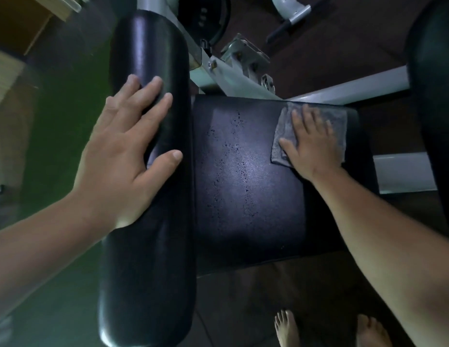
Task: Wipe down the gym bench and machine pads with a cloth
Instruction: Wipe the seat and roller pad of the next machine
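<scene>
A black seat pad [246, 176] fills the middle of the view, its worn surface speckled with small pits. On its far right corner lies a grey cloth [336, 121], and my right hand [311, 144] presses flat on it with straight, spread fingers. Left of the seat stands a long black back pad [148, 221] running from near to far. My left hand [128, 151] rests on that pad with the fingers spread over its top and the thumb on its right side.
The grey-white metal frame [231, 78] with bolts and brackets joins the pads at the far end. Another black pad [434, 96] stands at the right edge. A white bar [404, 171] runs below it. Two bare feet [326, 329] stand on the dark floor.
</scene>
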### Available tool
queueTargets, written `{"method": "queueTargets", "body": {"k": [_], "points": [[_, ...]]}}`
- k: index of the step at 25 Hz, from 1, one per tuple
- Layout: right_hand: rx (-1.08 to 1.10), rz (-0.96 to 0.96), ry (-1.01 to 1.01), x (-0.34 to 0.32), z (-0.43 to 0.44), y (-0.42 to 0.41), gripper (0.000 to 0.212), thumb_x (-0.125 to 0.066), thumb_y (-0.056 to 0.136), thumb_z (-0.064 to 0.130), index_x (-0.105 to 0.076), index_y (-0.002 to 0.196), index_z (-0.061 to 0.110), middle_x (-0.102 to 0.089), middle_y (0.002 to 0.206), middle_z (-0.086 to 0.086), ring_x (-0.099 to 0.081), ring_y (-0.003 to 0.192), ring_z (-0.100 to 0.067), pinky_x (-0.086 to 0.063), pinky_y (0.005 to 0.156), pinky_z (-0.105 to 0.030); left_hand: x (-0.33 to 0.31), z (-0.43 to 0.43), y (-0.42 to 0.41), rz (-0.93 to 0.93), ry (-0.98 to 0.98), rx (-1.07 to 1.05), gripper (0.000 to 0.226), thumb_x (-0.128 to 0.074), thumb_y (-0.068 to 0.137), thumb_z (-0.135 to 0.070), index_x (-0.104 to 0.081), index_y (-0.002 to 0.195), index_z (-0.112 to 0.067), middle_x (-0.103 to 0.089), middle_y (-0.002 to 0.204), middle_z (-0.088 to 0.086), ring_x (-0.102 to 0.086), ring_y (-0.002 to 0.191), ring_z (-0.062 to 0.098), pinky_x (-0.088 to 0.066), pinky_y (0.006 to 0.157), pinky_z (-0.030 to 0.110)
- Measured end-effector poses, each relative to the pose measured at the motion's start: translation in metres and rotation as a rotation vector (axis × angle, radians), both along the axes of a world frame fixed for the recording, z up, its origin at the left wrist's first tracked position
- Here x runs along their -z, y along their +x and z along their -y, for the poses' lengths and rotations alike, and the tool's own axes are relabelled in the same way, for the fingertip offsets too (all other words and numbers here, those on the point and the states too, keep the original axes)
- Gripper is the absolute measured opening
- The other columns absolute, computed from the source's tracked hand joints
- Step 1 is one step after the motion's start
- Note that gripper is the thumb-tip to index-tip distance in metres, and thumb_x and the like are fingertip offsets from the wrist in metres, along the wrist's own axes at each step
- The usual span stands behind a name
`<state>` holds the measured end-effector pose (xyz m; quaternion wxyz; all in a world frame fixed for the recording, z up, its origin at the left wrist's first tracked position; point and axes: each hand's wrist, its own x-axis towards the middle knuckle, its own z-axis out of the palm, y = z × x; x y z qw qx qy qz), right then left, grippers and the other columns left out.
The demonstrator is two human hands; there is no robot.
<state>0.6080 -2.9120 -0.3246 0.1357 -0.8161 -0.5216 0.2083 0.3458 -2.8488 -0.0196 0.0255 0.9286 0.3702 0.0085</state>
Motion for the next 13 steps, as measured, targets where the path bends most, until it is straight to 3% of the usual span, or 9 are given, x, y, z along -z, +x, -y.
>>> {"method": "queueTargets", "body": {"k": [3, 9, 11, 13], "points": [[0.075, -0.018, -0.057, 0.005, 0.082, -0.030, 0.082, -0.009, 0.100, 0.072, 0.002, 0.166, 0.025, 0.009, 0.174, -0.003, 0.008, 0.160, -0.025, -0.003, 0.129, -0.049, 0.001, -0.001, 0.000, -0.016, 0.006, 0.024, 0.073, -0.049, 0.095, -0.045, -0.041, 0.158, -0.009, -0.028, 0.169, 0.004, -0.013, 0.160, 0.027, -0.014, 0.127, 0.057], [0.199, -0.065, -0.059, 0.007, -0.001, 0.034, 0.083, -0.016, 0.099, 0.069, -0.006, 0.166, 0.021, -0.005, 0.174, -0.010, -0.003, 0.160, -0.030, -0.008, 0.128, -0.054, 0.002, 0.000, -0.001, -0.003, 0.031, 0.024, 0.074, -0.049, 0.094, -0.046, -0.041, 0.157, -0.007, -0.029, 0.168, 0.005, -0.014, 0.159, 0.028, -0.013, 0.128, 0.054], [0.223, -0.070, -0.065, 0.008, 0.014, 0.028, 0.082, -0.015, 0.100, 0.069, -0.005, 0.166, 0.020, -0.005, 0.174, -0.011, -0.003, 0.160, -0.031, -0.007, 0.129, -0.053, 0.002, 0.001, 0.000, -0.003, 0.040, 0.019, 0.074, -0.049, 0.094, -0.046, -0.042, 0.157, -0.008, -0.029, 0.168, 0.005, -0.015, 0.159, 0.028, -0.012, 0.129, 0.049], [0.239, -0.060, -0.086, 0.006, 0.069, -0.003, 0.083, -0.012, 0.100, 0.070, -0.001, 0.166, 0.020, 0.002, 0.174, -0.009, 0.001, 0.160, -0.029, -0.004, 0.129, -0.051, 0.003, 0.000, 0.000, 0.000, 0.040, 0.021, 0.074, -0.050, 0.094, -0.045, -0.042, 0.156, -0.007, -0.030, 0.168, 0.005, -0.016, 0.159, 0.029, -0.014, 0.128, 0.053]]}}
